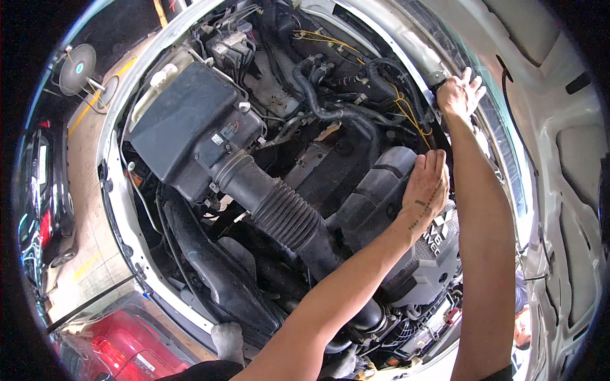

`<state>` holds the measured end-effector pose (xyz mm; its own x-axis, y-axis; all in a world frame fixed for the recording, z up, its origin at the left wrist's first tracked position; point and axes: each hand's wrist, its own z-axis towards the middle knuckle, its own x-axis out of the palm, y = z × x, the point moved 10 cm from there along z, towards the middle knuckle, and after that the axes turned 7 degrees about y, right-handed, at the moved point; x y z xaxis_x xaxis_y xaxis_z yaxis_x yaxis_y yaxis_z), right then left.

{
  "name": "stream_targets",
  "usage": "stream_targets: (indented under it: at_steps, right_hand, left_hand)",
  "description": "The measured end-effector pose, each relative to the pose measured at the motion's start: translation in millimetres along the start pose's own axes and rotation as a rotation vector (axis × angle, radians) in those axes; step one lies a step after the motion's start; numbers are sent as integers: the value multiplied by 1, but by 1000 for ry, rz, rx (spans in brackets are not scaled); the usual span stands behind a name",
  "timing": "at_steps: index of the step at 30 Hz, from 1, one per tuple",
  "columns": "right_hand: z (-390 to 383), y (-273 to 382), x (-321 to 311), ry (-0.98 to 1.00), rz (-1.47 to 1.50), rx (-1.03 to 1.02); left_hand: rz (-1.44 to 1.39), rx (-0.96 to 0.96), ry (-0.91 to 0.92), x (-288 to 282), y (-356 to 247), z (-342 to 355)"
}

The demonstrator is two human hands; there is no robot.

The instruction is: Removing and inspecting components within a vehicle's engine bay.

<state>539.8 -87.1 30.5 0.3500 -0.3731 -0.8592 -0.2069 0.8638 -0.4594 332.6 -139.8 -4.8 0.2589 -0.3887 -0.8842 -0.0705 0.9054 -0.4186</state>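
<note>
My left hand lies with fingers stretched out over the edge of the dark plastic engine cover, near the grey textured part with raised silver lettering. It holds nothing that I can see. Farther off, my right hand rests with spread fingers on the body edge at the base of the windshield. Close to both hands, yellow wires run beside black hoses. A ribbed black air intake hose joins the engine to the black air filter box.
The raised hood stands along the right side. A pale fender edge borders the engine bay on the left. Beyond are a red car, a dark car and a round fan. A grey glove-like shape sits at the front edge.
</note>
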Motion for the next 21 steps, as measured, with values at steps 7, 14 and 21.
stream_targets:
  at_steps: [7, 14, 21]
  right_hand:
    - [1, -7, 11, -58, 43, 82]
    - [-1, -6, 9, -35, 36, 58]
    - [-3, -3, 2, -42, 9, 31]
  left_hand:
    - [62, 26, -83, -11, -1, -6]
    - [80, 41, -88, -11, -3, -4]
    - [112, 27, -13, -3, -3, -2]
